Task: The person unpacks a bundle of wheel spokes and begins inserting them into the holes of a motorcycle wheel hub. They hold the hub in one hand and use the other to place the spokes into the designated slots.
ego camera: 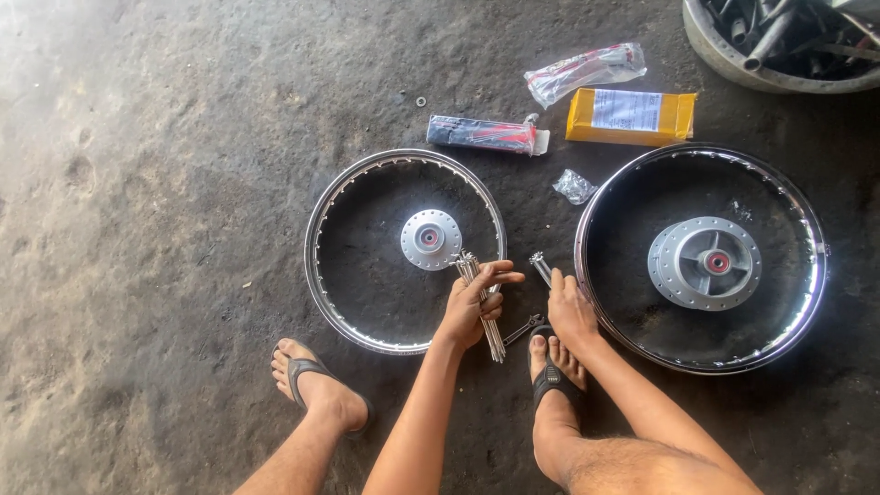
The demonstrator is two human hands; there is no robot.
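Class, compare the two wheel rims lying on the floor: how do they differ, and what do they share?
The left rim is smaller and narrower; the right rim is larger and deeper. The left rim's hub is a small flat disc; the right rim's hub is a big drum. Both lie flat, shiny, unspoked.

The basin (733,64) of dark metal parts in the top right corner is cut off by the top and right edges, and its contents are too tangled and shadowed to sort out. The left hand (472,307) covers the middle of the spoke bundle (481,302), so how many spokes it holds cannot be counted. The right hand (570,307) hides most of the second spoke bundle (541,268); only the heads show. A small spanner (522,330) lies half under the hands. Both forearms and legs run off the bottom edge. The clear bag (575,186) holds something too small to identify, as is the ring (421,102) on the floor.
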